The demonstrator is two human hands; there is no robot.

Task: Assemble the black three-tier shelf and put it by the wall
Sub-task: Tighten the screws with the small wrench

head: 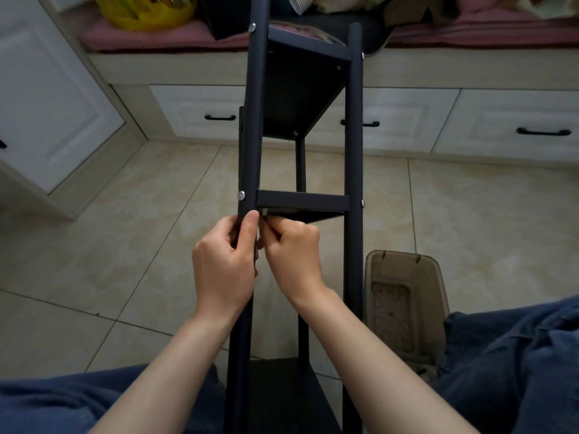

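The black three-tier shelf (354,126) lies tilted away from me, its far end resting on the cushioned bench. Its poles run from my lap toward the bench, with silver screw heads on them. My left hand (224,264) grips the left pole (250,120) just below the middle tier (302,202). My right hand (291,255) is closed on a small silver tool (264,213) at the corner under that tier, beside the left pole. A third tier (282,393) shows dark between my knees.
A brown translucent plastic bin (404,296) stands on the tiled floor right of the shelf. White drawers (501,126) with black handles line the bench front, and a white cabinet (47,104) stands at left. A yellow bag (147,10) and clothes lie on the bench.
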